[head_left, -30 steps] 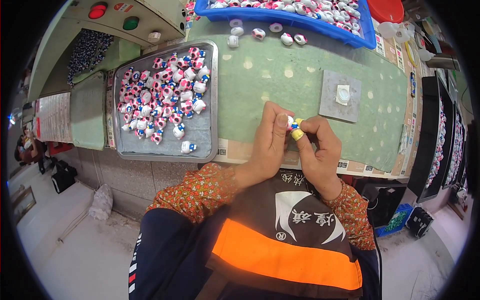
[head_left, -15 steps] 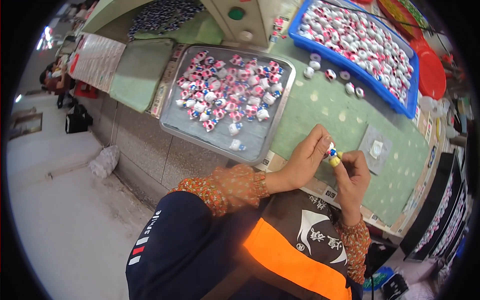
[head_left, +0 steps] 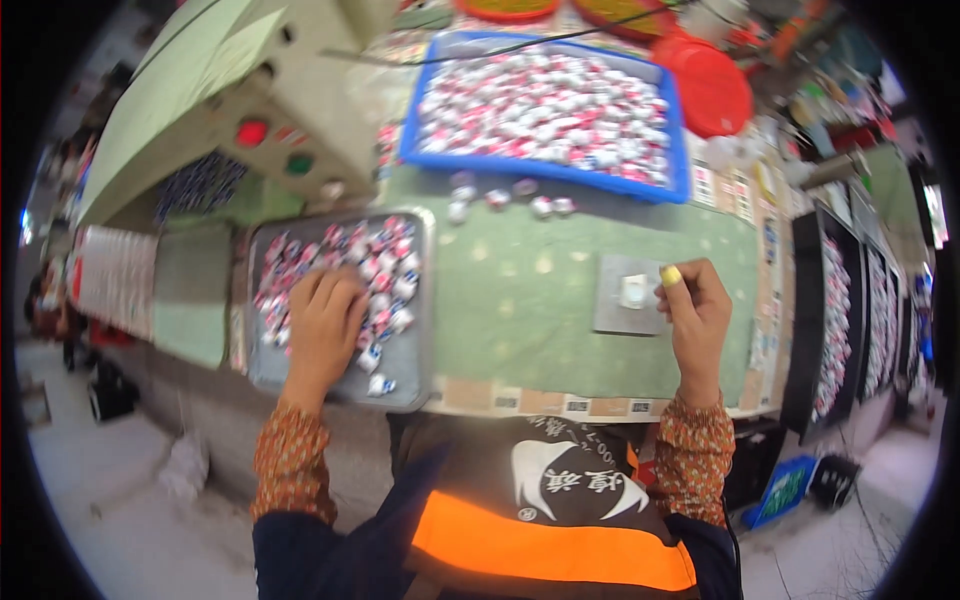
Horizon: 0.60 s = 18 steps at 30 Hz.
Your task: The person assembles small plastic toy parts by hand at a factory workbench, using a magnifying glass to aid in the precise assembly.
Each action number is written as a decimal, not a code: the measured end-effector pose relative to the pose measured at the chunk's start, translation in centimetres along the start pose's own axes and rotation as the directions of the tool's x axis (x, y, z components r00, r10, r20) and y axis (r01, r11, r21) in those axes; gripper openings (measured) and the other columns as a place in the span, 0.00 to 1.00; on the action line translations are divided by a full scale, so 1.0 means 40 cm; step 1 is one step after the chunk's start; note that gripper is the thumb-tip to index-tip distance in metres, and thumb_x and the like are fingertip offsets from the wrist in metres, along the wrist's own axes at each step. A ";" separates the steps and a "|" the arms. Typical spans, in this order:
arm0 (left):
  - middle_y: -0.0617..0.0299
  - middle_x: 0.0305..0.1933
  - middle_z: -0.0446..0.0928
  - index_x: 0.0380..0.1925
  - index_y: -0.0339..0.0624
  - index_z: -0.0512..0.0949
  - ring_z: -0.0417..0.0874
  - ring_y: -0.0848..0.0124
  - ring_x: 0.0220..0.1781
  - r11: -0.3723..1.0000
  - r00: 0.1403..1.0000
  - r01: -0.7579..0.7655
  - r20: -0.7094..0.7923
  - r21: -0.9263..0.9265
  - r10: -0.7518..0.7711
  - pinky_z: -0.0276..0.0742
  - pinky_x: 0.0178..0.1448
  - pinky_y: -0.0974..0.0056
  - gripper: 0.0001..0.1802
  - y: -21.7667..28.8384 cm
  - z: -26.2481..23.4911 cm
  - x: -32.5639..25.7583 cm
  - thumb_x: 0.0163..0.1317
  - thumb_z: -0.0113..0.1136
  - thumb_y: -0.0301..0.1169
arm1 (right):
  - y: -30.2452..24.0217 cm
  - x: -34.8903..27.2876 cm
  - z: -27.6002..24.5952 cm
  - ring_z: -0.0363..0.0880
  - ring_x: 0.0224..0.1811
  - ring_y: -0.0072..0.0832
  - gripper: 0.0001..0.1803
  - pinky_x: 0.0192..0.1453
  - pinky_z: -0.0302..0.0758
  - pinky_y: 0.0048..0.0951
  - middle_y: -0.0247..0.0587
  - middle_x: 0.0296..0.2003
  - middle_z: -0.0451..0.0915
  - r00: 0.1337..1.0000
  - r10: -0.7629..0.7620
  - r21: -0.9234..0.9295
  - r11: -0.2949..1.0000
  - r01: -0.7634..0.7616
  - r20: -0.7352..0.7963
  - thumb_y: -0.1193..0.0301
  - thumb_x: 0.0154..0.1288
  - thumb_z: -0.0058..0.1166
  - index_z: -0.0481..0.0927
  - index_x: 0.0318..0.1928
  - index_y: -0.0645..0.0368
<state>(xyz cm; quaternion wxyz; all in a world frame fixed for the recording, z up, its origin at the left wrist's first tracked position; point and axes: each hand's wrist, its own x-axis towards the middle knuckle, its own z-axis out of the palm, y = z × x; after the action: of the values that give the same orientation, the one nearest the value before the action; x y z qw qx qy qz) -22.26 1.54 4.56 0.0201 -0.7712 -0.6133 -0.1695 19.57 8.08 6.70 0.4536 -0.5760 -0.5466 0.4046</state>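
My left hand (head_left: 328, 318) is over the metal tray (head_left: 425, 330) at the left, its bent fingers among small white, pink and blue figurines (head_left: 378, 268). Its fingertips are hidden and blurred, so I cannot tell whether it grips one. To the right, my right hand (head_left: 700, 308) is held above the green mat, its fingers curled in and a yellow cover on the thumb tip. Anything in that pinch is too small to make out. Beside it is a grey square plate (head_left: 612, 310) with a small whitish piece (head_left: 633, 291) on it.
A blue bin (head_left: 683, 180) full of white and pink pieces stands at the back, with several loose pieces (head_left: 542, 206) before it. A beige machine housing (head_left: 215, 95) rises at the back left. Black trays (head_left: 805, 330) of figurines stand at the far right.
My hands were together over the mat around a small white and blue figurine. The left has moved left into the tray; the right is apart, beside the plate. The view has turned.
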 end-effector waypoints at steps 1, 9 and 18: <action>0.57 0.51 0.79 0.40 0.43 0.76 0.74 0.52 0.59 1.000 1.000 0.011 -0.011 0.001 -0.011 0.66 0.63 0.50 0.08 -0.006 -0.002 -0.022 0.61 0.61 0.27 | 0.009 0.027 -0.024 0.72 0.27 0.13 0.06 0.31 0.69 0.17 0.30 0.28 0.77 0.998 -0.006 -0.028 1.000 0.004 -0.061 0.74 0.71 0.56 0.76 0.36 0.63; 0.57 0.53 0.80 0.39 0.41 0.76 0.73 0.53 0.63 0.993 0.986 0.116 -0.120 -0.007 -0.116 0.62 0.68 0.51 0.10 -0.036 -0.024 -0.060 0.57 0.54 0.18 | 0.173 0.352 -0.223 0.72 0.28 0.16 0.08 0.32 0.71 0.19 0.31 0.28 0.76 0.860 -0.113 -0.148 0.988 0.044 -0.499 0.76 0.63 0.61 0.78 0.40 0.65; 0.52 0.56 0.77 0.31 0.41 0.77 0.69 0.48 0.65 0.992 0.973 0.110 -0.213 0.065 -0.094 0.59 0.71 0.46 0.09 -0.008 -0.039 -0.114 0.53 0.50 0.18 | 0.269 0.565 -0.304 0.73 0.58 0.48 0.29 0.64 0.69 0.43 0.54 0.53 0.75 0.739 -0.320 -0.499 0.866 -0.025 -0.592 0.76 0.51 0.64 0.73 0.56 0.64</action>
<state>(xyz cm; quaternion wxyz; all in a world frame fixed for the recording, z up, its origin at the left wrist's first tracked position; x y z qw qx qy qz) -23.79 -3.03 4.68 0.1053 -0.7152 -0.6527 -0.2270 35.78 29.71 0.18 0.4921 -0.7270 -0.4788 -0.0099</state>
